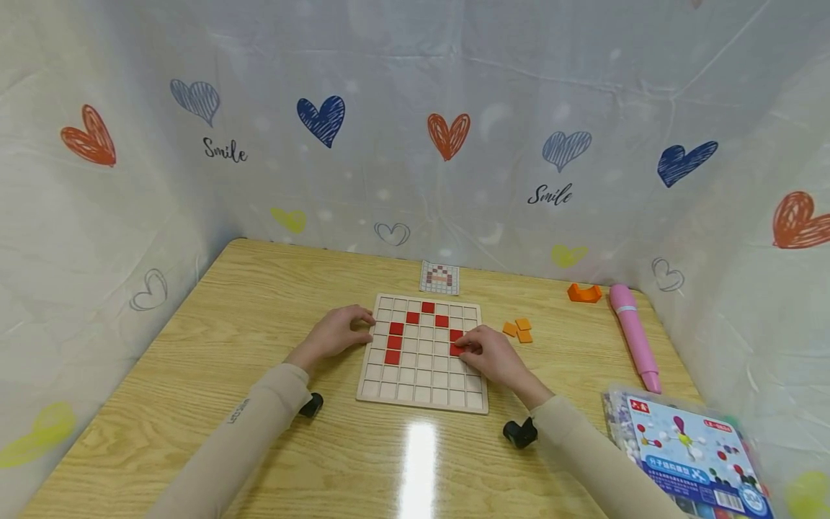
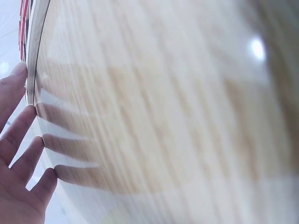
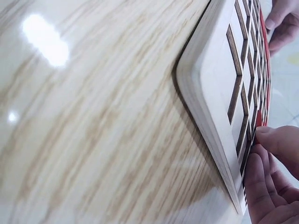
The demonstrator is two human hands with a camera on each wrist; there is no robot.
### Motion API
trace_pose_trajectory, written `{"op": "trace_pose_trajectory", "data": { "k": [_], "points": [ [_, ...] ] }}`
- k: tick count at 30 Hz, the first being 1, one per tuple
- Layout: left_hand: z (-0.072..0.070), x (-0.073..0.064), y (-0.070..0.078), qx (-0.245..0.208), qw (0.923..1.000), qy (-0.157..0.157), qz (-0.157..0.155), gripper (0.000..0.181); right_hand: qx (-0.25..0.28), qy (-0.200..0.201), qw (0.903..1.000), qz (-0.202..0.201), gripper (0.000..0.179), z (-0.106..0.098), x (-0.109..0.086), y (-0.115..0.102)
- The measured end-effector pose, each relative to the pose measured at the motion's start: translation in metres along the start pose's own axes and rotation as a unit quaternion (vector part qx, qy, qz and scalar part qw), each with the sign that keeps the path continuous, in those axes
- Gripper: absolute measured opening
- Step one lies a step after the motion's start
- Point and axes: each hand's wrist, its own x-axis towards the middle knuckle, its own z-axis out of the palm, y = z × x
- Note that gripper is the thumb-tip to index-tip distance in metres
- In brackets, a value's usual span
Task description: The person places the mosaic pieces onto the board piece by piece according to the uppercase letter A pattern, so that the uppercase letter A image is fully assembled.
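A wooden grid board lies on the table, with several red square tiles in its cells forming two slanting sides and a peak. At its left edge, my left hand has thumb and fingers spread; in the left wrist view the thumb touches the board's side and the other fingertips reach the tabletop. My right hand is over the right part of the board. Between its thumb and fingers it pinches a red tile, low over a cell in the right-hand column of tiles.
Behind the board lies a pattern card. Several orange squares are to the right. Farther right are an orange bracket-shaped piece, a pink pen-like stick and a boxed molecule model set. A patterned curtain closes off the back.
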Motion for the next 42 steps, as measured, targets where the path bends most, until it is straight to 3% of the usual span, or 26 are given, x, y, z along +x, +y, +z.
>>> {"op": "trace_pose_trajectory", "data": {
  "k": [18,24,32,42],
  "points": [
    [0.000,0.000,0.003,-0.003,1.0000,0.000,0.003,0.029,0.005,0.008,0.9999,0.006,0.017,0.001,-0.002,-0.001],
    [0.000,0.000,0.003,0.002,0.9999,0.002,0.010,0.029,0.041,0.042,0.9978,0.031,0.018,0.001,-0.009,0.000],
    [0.001,0.000,0.002,0.006,1.0000,0.001,0.005,0.030,0.097,0.099,0.9854,0.099,0.026,-0.009,-0.037,0.007],
    [-0.001,-0.003,0.002,0.005,1.0000,0.003,-0.001,0.029,0.113,0.121,0.9723,0.165,0.037,-0.019,-0.085,0.025]
  ]
}}
